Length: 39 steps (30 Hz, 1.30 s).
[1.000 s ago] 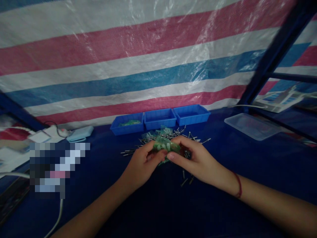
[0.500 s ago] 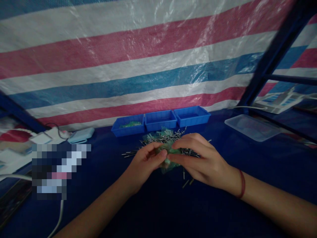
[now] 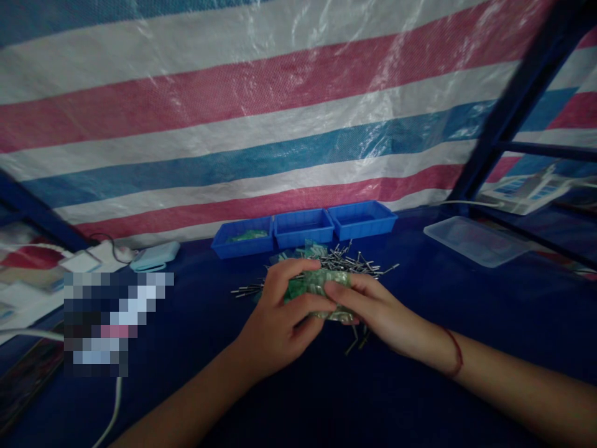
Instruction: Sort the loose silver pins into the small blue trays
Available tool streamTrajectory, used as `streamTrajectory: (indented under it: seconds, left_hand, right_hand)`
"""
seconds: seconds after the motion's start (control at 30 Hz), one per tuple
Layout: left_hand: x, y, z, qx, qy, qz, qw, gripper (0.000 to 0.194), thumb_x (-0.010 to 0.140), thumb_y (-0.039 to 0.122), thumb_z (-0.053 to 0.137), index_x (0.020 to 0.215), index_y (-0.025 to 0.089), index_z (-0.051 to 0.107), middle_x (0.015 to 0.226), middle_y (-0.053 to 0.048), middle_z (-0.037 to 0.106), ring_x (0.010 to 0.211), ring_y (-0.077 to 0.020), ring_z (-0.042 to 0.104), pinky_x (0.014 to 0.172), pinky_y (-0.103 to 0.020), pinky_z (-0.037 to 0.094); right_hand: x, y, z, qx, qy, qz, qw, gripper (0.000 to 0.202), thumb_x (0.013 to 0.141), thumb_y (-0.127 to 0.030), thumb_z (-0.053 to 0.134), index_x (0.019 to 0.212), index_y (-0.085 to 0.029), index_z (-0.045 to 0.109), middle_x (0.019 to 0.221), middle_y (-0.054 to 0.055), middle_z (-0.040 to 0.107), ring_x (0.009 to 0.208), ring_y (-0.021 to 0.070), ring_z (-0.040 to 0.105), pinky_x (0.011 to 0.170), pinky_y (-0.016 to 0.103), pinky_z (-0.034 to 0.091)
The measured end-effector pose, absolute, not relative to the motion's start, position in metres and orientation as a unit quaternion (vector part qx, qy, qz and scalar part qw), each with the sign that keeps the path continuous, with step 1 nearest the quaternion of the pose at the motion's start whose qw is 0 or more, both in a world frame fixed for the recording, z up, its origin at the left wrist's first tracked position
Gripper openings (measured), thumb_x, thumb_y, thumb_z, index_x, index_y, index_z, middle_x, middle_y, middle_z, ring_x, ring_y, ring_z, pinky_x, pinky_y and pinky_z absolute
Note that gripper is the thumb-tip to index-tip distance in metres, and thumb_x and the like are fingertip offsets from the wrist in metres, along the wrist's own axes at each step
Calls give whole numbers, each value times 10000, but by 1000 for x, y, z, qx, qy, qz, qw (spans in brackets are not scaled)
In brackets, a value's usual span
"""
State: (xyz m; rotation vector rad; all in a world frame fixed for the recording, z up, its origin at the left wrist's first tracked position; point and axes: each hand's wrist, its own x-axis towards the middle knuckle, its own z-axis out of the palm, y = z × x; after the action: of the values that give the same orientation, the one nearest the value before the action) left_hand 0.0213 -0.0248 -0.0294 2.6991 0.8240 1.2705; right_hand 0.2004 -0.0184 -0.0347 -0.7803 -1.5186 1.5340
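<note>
A crumpled, see-through green plastic bag is held between both hands, a little above the table. My left hand curls its fingers over the bag's left side and front. My right hand pinches the bag's right side, thumb on top and fingers behind it. What the bag contains, if anything, I cannot make out. Just behind the hands lies a loose heap of thin metal pins, partly hidden by them. More green plastic rests among the pins.
Three blue trays stand in a row at the back; green plastic lies in the left one. A clear plastic lid lies at right. A light-blue case and white cables are at left. Striped sheeting hangs behind.
My left hand has opened its pinch and now wraps over the bag. My right hand has turned and lowered, its thumb now pressing on top. The bag looks more bunched up.
</note>
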Motion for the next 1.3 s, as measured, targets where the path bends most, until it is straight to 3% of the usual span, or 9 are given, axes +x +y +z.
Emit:
streamTrajectory:
  seconds: [0.13,0.27,0.37,0.5,0.6,0.77,0.97,1.1,1.3]
  left_hand:
    - [25,-27,-28,811,336,457,146,501,750,238,632,1194,259,400,1256,-109,388,1111,-261,444,856,-402,439]
    - [29,-29,-20,760,411,383,327,132,855,307,517,908,197,569,808,-22,585,725,-155,554,663,-289,460]
    - [25,-15,-12,713,425,402,387,164,835,332,533,826,174,575,736,-5,609,677,-142,578,614,-254,455]
    - [0,38,-3,588,513,572,252,262,821,356,524,1001,168,494,873,-49,648,794,-171,622,654,-259,476]
    - [-26,77,-3,589,643,484,72,380,862,376,443,1168,166,360,894,-81,653,829,-202,637,693,-316,499]
    - [-49,84,-14,603,687,405,-19,374,735,286,606,1070,157,500,1221,-197,506,1213,-384,394,957,-573,303]
    - [-31,57,-12,718,621,313,-8,176,779,258,555,929,188,616,1043,-72,640,1085,-249,527,998,-426,330]
    - [-4,44,-12,791,528,310,5,140,810,235,533,894,175,627,967,-61,663,986,-213,574,940,-390,380]
    - [22,20,-13,800,463,366,106,107,843,238,509,859,195,606,1010,-47,653,1056,-203,551,969,-372,357]
  right_hand:
    - [203,-18,-30,-301,-658,541,429,278,842,-409,526,690,-177,530,593,-42,417,531,80,366,486,224,320]
    - [203,-20,-27,-312,-717,458,423,282,867,-366,491,652,-184,491,585,-46,383,538,85,352,487,229,319]
    - [203,-20,-26,-317,-725,430,435,261,889,-342,452,689,-185,513,615,-34,440,562,88,409,505,224,357]
    - [203,-20,-24,-336,-725,413,436,250,901,-354,427,759,-185,544,655,-11,513,606,100,469,540,228,388]
    - [203,-21,-25,-344,-745,392,417,275,900,-361,422,730,-185,546,661,-2,515,602,107,467,520,234,380]
    - [203,-23,-28,-337,-791,327,392,201,900,-281,424,810,-183,574,666,-6,537,572,103,475,515,239,397]
    - [204,-16,-37,-296,-910,80,278,202,826,-324,570,945,-171,623,891,62,601,844,187,533,749,333,448]
    - [197,-13,-46,-295,-926,-67,224,217,810,-334,598,949,-170,625,961,83,595,882,222,513,737,356,440]
    - [192,-14,-43,-281,-907,-83,302,142,867,-163,491,821,-155,625,850,66,605,800,190,511,695,327,417]
